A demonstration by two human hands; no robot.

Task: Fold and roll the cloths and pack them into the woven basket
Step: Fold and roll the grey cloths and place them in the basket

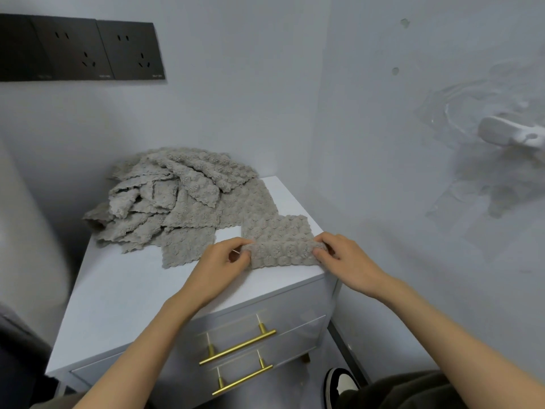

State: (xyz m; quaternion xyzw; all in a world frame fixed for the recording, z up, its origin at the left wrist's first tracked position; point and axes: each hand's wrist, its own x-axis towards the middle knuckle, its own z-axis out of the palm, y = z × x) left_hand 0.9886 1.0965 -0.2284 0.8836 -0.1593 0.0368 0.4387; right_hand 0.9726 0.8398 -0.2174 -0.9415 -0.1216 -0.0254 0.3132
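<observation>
A grey textured cloth lies folded into a long strip on the right side of the white cabinet top, its near end turned over into the start of a roll. My left hand pinches the left end of that roll and my right hand pinches its right end. Behind and to the left, a loose pile of several similar grey cloths covers the back of the cabinet top. No woven basket is in view.
The cabinet stands in a wall corner and has two drawers with gold bar handles. Black wall sockets are mounted at upper left. A white hook fitting sticks out of the right wall. A black-and-white shoe rests on the floor.
</observation>
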